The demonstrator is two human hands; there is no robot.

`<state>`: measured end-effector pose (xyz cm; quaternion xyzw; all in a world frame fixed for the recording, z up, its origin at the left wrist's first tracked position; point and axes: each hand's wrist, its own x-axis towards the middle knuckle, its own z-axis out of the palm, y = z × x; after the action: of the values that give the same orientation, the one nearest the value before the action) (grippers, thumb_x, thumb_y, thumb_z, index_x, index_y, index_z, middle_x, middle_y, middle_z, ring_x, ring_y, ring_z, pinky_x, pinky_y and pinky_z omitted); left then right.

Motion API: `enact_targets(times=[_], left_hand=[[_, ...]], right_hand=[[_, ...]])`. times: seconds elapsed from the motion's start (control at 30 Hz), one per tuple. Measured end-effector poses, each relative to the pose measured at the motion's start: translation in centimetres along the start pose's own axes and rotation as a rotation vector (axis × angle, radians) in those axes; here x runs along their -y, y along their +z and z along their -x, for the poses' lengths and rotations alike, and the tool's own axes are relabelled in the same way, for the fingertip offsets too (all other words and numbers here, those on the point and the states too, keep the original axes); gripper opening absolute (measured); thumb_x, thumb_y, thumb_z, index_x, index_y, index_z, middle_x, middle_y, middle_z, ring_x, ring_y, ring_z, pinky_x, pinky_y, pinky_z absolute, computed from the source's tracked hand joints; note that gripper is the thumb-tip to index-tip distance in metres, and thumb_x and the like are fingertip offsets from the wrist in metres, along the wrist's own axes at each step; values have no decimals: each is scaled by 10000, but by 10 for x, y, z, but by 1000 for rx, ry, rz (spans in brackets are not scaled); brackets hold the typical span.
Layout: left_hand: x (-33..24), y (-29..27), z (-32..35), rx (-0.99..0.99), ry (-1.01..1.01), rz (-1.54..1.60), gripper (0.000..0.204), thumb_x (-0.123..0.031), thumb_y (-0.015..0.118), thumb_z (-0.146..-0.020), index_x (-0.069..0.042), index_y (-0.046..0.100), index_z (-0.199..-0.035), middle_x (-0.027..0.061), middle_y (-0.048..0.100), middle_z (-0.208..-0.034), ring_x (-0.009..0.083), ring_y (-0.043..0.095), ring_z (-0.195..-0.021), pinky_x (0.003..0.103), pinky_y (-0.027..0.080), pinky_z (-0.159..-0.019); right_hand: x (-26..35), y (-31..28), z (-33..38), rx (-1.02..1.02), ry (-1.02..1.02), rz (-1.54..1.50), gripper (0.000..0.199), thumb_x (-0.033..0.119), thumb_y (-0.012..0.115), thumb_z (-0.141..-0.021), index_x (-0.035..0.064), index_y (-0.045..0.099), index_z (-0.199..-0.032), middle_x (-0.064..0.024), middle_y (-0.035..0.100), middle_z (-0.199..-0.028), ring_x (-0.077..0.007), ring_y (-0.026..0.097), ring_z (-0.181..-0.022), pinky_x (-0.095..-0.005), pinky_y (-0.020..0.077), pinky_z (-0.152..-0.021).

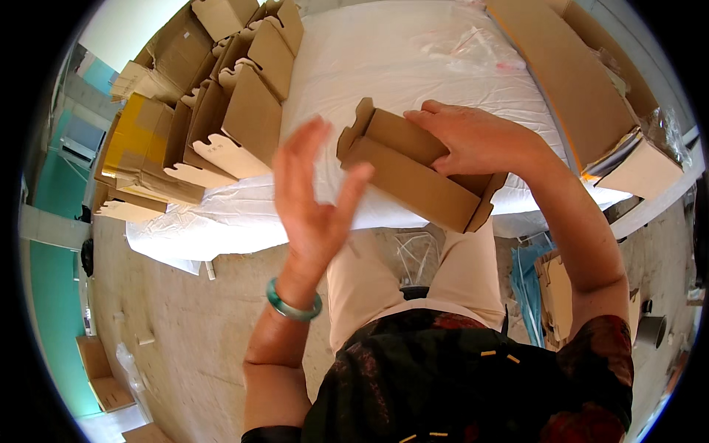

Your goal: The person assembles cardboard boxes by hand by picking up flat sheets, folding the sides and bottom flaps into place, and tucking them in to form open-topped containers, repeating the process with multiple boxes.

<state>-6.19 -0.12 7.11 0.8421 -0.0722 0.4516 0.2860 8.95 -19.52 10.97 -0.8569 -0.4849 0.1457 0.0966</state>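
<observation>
A small brown cardboard box [417, 184], long and narrow with notched end flaps, is tilted over the near edge of the table in front of me. My right hand [473, 136] grips it, the fingers at its far side and the thumb inside. Left of the box, my left hand [314, 199] is raised with fingers spread, slightly blurred, holding nothing. A green bangle [294, 301] circles my left wrist. Stacked at the left of the table are several similar folded boxes [251, 111].
White sheeting [347, 59] covers the table, with crumpled clear plastic [480, 52] on its far part. A long cardboard box [569, 88] stands along the right side. Flat cardboard pieces [557, 292] and a blue bag [526, 288] are below at right. A carton [107, 376] sits on the floor at left.
</observation>
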Motion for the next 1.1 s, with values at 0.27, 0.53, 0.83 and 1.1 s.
enact_targets(times=[0.27, 0.53, 0.83, 1.1], left_hand=[[-23, 21, 18, 527, 209, 12, 557, -222, 826, -720, -103, 626, -1226, 118, 560, -1339, 345, 497, -1263, 500, 386, -1067], [-13, 32, 2, 699, 248, -86, 584, -234, 813, -715, -101, 577, -1233, 108, 556, -1326, 336, 451, -1314, 556, 333, -1077], [-14, 39, 0, 807, 199, -66, 575, -122, 809, -699, -100, 556, -1215, 84, 536, -1315, 321, 439, -1319, 551, 318, -1099], [-15, 38, 6, 734, 193, -84, 628, -91, 831, -645, -111, 527, -1195, 80, 514, -1258, 316, 448, -1296, 567, 323, -1091]], right_hand=[[-9, 18, 2, -117, -30, -56, 902, 125, 670, -747, 158, 243, -1541, -168, 546, -1249, -377, 616, -1027, -433, 509, -879], [-11, 17, -1, -135, 12, -5, 877, 125, 679, -760, 140, 263, -1531, -170, 556, -1229, -381, 622, -1009, -432, 523, -846], [-8, 19, -2, -215, -37, 133, 844, 175, 740, -749, 79, 343, -1487, -156, 562, -1202, -332, 594, -1079, -422, 519, -861], [11, 17, -1, -163, 81, 46, 814, 164, 725, -757, 51, 360, -1475, -154, 523, -1255, -331, 572, -1128, -410, 500, -915]])
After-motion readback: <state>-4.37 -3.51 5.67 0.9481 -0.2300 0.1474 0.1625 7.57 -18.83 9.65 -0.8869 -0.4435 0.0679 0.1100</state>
